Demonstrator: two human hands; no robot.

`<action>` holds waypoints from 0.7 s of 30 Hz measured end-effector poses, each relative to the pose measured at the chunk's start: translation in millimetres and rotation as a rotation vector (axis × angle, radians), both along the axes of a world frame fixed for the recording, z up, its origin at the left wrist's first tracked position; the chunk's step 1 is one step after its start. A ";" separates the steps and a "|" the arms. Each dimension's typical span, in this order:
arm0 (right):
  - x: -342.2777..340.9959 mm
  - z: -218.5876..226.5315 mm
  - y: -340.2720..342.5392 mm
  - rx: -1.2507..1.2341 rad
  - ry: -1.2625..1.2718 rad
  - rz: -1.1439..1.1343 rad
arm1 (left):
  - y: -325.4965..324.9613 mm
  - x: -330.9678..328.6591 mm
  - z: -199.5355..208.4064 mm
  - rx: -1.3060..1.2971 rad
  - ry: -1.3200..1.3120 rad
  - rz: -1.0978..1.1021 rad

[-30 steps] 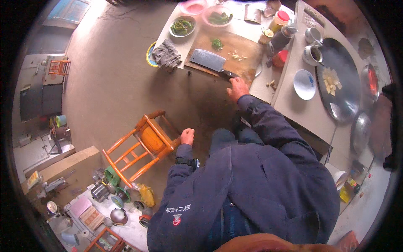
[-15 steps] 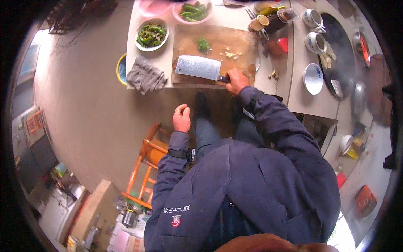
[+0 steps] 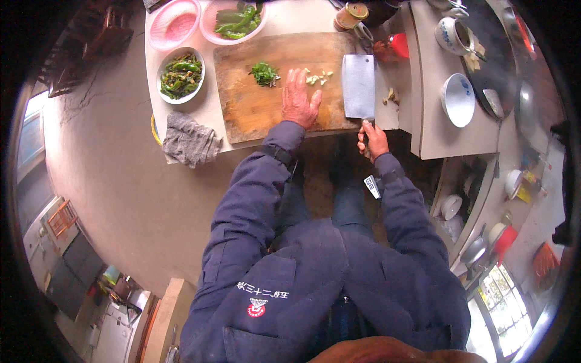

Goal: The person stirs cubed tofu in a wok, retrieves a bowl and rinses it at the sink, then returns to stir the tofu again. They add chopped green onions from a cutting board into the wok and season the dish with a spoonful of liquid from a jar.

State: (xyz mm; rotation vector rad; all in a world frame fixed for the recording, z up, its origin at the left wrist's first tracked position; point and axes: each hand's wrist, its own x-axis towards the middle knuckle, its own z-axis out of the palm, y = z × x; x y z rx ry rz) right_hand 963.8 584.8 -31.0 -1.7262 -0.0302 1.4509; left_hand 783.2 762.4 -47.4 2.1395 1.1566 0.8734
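My right hand point(image 3: 373, 141) grips the handle of a cleaver point(image 3: 359, 86), whose broad blade points away from me at the right edge of the wooden cutting board point(image 3: 242, 112). My left hand point(image 3: 298, 101) is over the board with its fingers stretched out, close beside a scatter of chopped pale garlic-like bits point(image 3: 315, 78). A small heap of chopped greens point(image 3: 264, 74) sits on the board to the left of that hand. Whether the left palm presses on the wood is hard to tell.
Left of the board stand a bowl of cooked green peppers point(image 3: 181, 75) and a grey cloth point(image 3: 190, 139). Behind are a pink basket of green peppers point(image 3: 237, 23) and a pink basket point(image 3: 173, 24). A red-lidded jar point(image 3: 396, 46) and a white bowl point(image 3: 458, 100) stand right.
The cleaver has gone from lying across the board to its right edge, blade now pointing away. My left hand has risen from beside my leg to the board, fingers extended. The view has shifted.
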 end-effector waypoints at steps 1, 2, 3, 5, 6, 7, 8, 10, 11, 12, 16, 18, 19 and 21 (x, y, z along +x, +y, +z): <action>1.3 -3.2 1.2 -0.018 0.006 0.029 | 3.3 9.3 -6.7 0.010 0.036 0.041; 0.9 -5.7 2.5 0.002 0.023 0.057 | 5.7 17.2 -12.6 0.005 0.077 0.078; -0.6 -7.7 4.6 0.004 0.032 0.081 | 7.6 23.7 -17.6 0.040 0.137 0.078; -8.2 -9.6 8.4 0.011 0.050 0.123 | 7.7 31.7 -24.7 0.075 0.269 0.079; -12.5 -9.9 11.4 -0.020 0.001 0.160 | 6.5 34.4 -26.6 0.055 0.252 0.078; -17.6 -8.7 12.8 -0.024 0.067 0.128 | 6.1 36.5 -28.0 0.045 0.236 0.090; -22.6 -8.1 15.6 -0.049 0.037 0.147 | 5.3 38.0 -28.4 0.034 0.222 0.100; -32.6 -6.2 20.3 -0.080 0.026 0.180 | 4.4 38.8 -27.5 0.032 0.203 0.110; -37.1 -5.3 22.0 -0.096 0.037 0.192 | 4.8 38.4 -26.6 0.030 0.194 0.111; -42.1 -4.7 22.8 -0.111 0.041 0.197 | 4.7 38.1 -25.6 0.021 0.182 0.108; -65.7 -7.6 25.4 -0.097 0.097 0.220 | 5.7 35.0 -22.9 0.002 0.116 0.107; -74.4 -9.1 24.6 -0.102 0.098 0.201 | 6.1 32.6 -22.7 0.004 0.095 0.105; -77.9 -9.9 24.2 -0.116 0.096 0.189 | 6.3 30.9 -22.9 0.006 0.082 0.103; -83.0 -11.2 22.3 -0.116 0.075 0.244 | 6.4 27.8 -23.7 0.004 0.045 0.092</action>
